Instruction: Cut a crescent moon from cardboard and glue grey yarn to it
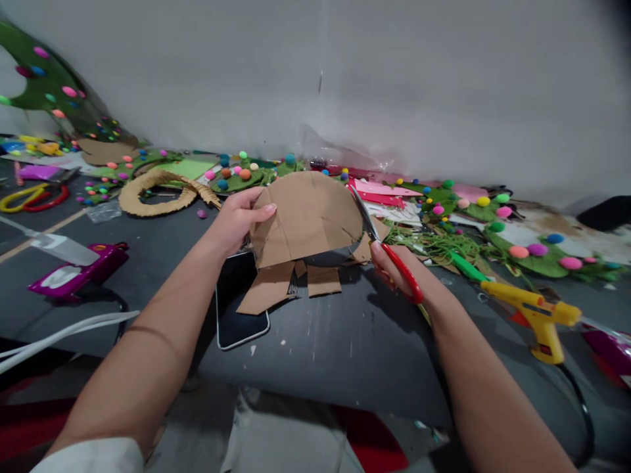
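Observation:
A rounded piece of brown cardboard (309, 217) with a straight lower edge is pinched at its left side by my left hand (245, 218), thumb on the front face. My right hand (394, 266) is closed around red-handled scissors (401, 272). Their blades point up and left, beside the cardboard's right edge; whether they touch it I cannot tell. Below the held piece, cardboard scraps (269, 288) lie on the dark table (315, 355), one of them overlapping a phone (241, 322).
A yellow glue gun (537, 315) lies at the right, a purple device (79, 269) at the left. A cardboard ring (158, 194) and yellow and red scissors (34, 197) are at the back left. Green felt with coloured pompoms (532, 253) lines the wall side.

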A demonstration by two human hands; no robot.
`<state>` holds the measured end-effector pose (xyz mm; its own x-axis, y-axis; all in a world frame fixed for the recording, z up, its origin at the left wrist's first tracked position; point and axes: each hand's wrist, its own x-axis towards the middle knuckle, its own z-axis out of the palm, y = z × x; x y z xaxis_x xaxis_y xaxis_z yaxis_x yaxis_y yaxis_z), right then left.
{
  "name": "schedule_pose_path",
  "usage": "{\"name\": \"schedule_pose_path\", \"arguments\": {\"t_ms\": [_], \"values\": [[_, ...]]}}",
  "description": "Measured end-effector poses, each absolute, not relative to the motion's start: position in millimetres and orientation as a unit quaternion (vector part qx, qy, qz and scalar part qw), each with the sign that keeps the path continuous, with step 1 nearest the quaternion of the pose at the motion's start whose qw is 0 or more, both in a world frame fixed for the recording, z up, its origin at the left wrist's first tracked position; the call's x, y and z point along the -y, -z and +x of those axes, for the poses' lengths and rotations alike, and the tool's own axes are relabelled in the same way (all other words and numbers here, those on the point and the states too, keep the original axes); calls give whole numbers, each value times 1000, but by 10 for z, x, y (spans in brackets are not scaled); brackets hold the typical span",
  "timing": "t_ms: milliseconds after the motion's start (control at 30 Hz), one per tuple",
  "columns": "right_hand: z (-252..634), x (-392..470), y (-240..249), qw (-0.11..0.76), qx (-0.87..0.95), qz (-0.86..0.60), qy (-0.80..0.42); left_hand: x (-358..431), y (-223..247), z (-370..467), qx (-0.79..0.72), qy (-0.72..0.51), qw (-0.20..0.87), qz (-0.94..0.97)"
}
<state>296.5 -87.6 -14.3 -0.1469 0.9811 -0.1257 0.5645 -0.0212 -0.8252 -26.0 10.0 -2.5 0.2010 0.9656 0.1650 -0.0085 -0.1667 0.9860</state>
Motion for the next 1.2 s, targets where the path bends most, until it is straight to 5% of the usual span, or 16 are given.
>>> {"name": "schedule_pose_path", "arguments": {"t_ms": [1200], "values": [[2988,859,167,236,664,-607,-368,-115,66,-267,-399,-467,492,617]]}}
